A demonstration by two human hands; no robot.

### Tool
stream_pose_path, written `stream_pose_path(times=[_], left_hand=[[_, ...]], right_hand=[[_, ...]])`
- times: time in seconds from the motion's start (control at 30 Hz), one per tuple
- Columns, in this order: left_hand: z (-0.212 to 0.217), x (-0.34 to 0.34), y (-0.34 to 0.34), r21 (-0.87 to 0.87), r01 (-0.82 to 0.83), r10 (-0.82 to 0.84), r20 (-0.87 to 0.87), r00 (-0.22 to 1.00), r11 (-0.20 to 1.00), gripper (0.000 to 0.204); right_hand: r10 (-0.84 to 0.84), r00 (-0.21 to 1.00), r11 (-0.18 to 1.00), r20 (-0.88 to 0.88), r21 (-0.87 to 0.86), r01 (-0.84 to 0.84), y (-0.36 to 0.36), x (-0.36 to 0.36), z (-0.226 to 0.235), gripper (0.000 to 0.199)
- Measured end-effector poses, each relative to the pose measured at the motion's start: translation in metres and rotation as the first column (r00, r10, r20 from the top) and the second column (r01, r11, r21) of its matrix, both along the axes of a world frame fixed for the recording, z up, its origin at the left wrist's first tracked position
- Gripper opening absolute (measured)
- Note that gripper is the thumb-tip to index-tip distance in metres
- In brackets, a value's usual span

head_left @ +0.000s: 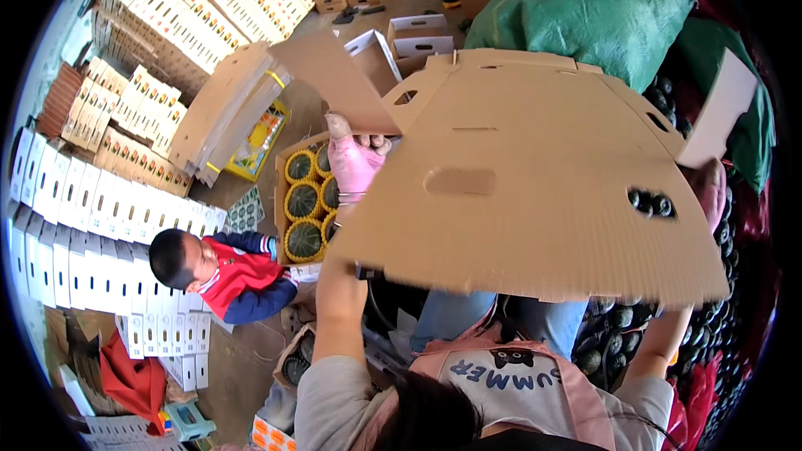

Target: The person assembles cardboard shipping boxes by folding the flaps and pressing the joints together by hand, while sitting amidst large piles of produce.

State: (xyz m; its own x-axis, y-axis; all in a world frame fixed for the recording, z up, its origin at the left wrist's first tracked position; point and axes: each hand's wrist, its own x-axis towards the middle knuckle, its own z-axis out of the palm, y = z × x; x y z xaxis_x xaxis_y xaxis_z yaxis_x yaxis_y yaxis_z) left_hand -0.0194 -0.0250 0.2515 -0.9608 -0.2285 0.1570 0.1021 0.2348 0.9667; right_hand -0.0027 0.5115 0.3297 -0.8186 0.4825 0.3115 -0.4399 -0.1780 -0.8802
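Observation:
A large brown cardboard box (pixel 543 225), partly folded with flaps sticking up at both sides, spans the space in front of my body. My left hand (pixel 355 163), in a pink glove that leaves the fingertips bare, grips its left side, thumb up and fingers curled at the flap. At the right side, my right hand (pixel 712 188) holds the edge below the other raised flap; its fingers are partly hidden by the board. Just beyond my left wrist is an open carton (pixel 281 192) with several dark green squashes (pixel 303 200) in yellow foam nets.
A person in a red and blue jacket (pixel 251 280) stands at my left, against the squash carton. Stacked white boxes (pixel 109 209) line the left side. A large green sack (pixel 576 17) lies at the back right, above many loose squashes (pixel 618 317). A yellow crate (pixel 259 142) stands farther back.

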Motion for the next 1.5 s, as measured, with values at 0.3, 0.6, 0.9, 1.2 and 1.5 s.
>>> stream_pose_path(times=[0.3, 0.6, 0.9, 1.2, 1.5], left_hand=[[0.002, 0.094, 0.022, -0.471, 0.351, -0.393, 0.011, 0.92, 0.809, 0.023], [-0.046, 0.09, 0.053, -0.506, 0.304, -0.427, -0.143, 0.893, 0.807, 0.038], [-0.048, 0.092, 0.053, -0.519, 0.272, -0.401, -0.152, 0.904, 0.81, 0.039], [-0.053, 0.094, 0.056, -0.538, 0.233, -0.377, -0.172, 0.91, 0.81, 0.039], [-0.058, 0.093, 0.058, -0.535, 0.191, -0.365, -0.241, 0.899, 0.823, 0.04]], right_hand=[[0.028, 0.884, 0.207, 0.467, 0.862, -0.462, -0.005, 0.109, -0.024, 0.005], [0.005, 0.892, 0.254, 0.451, 0.863, -0.438, -0.009, 0.102, -0.084, 0.013], [0.044, 0.878, 0.249, 0.478, 0.845, -0.473, 0.0, 0.106, -0.087, 0.006], [0.043, 0.93, 0.144, 0.365, 0.919, -0.367, -0.007, 0.107, -0.086, 0.007], [0.08, 0.928, 0.198, 0.364, 0.907, -0.372, -0.002, 0.11, -0.091, 0.009]])
